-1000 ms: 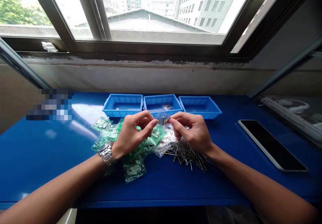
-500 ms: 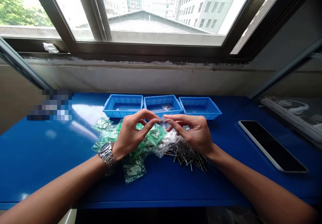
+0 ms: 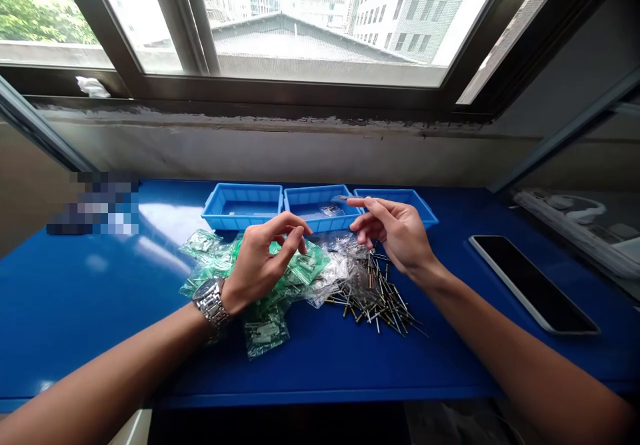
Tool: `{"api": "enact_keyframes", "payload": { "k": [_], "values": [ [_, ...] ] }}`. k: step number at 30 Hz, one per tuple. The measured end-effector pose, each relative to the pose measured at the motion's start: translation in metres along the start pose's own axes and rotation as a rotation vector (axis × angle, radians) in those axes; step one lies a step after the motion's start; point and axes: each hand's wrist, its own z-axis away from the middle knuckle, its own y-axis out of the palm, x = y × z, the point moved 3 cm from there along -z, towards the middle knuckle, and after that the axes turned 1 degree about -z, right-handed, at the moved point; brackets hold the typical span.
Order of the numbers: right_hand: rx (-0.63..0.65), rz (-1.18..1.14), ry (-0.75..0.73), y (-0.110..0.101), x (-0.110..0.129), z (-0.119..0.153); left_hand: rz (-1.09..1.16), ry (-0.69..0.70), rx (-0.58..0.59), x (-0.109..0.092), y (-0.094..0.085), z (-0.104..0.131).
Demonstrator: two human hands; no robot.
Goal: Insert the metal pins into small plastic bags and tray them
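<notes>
My left hand, with a metal watch on the wrist, hovers with loosely spread fingers over a heap of small green bags and holds nothing. My right hand reaches forward over the right edge of the middle blue tray. Its thumb and forefinger pinch a small clear bag. Between the hands lie several empty clear bags. Just right of them is a loose pile of thin metal pins.
Three shallow blue trays stand in a row at the back of the blue table: the left tray, the middle one holding a clear packet, and the right tray. A dark phone lies at the right. A wall and window rise behind.
My hands were together putting a pin into a clear bag. Now my right hand has moved forward to the middle tray with the bag, and my left hand has let go.
</notes>
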Motion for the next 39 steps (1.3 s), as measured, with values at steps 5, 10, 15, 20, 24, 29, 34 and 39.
{"api": "enact_keyframes", "payload": {
  "k": [5, 10, 15, 20, 24, 29, 34, 39],
  "values": [
    [0.130, 0.365, -0.146, -0.002, 0.015, 0.004, -0.005, 0.010, 0.017, -0.001, 0.001, 0.000],
    [0.376, 0.840, -0.226, -0.006, 0.015, 0.004, 0.003, 0.006, 0.038, -0.002, 0.002, 0.000],
    [0.475, 0.975, -0.185, -0.007, 0.008, 0.004, -0.004, 0.016, 0.057, -0.002, 0.003, 0.000],
    [0.457, 1.083, -0.242, -0.003, 0.007, 0.007, -0.013, 0.027, 0.082, -0.003, 0.004, 0.001],
    [0.432, 1.161, -0.263, -0.001, 0.008, 0.009, -0.014, 0.024, 0.083, -0.003, 0.004, 0.001],
    [0.442, 1.191, -0.253, 0.001, 0.010, 0.010, -0.001, 0.017, 0.100, -0.002, 0.005, 0.000],
    [0.469, 1.152, -0.288, 0.002, 0.011, 0.011, 0.000, 0.018, 0.107, -0.001, 0.004, 0.000],
    [0.504, 1.137, -0.294, 0.003, 0.011, 0.012, -0.005, 0.021, 0.121, -0.001, 0.004, 0.001]
  ]
}}
